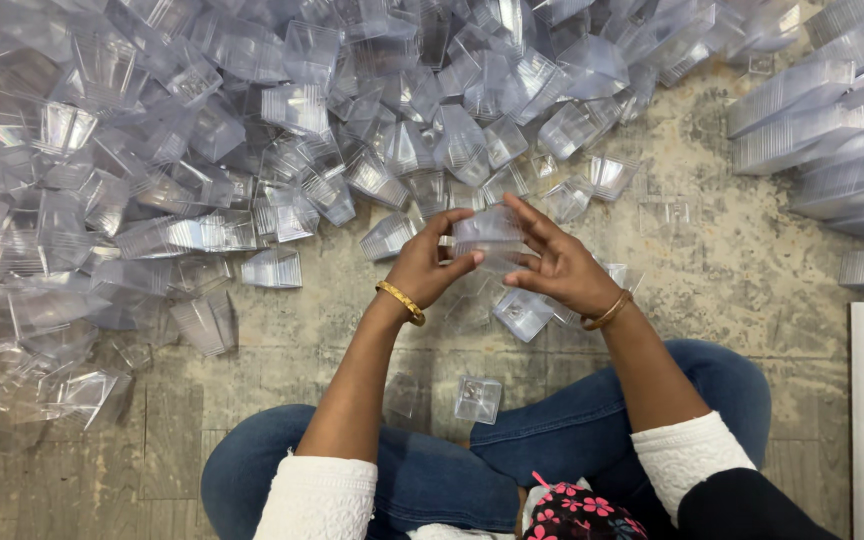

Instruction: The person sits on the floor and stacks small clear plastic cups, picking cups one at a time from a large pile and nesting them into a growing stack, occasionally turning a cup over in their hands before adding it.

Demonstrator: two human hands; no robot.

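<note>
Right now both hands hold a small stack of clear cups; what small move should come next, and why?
Probably lay the held stack with the long stacks at the right, or add another cup from the loose pile. The left hand and right hand grip it from both sides above the floor, and loose cups lie close ahead.
</note>
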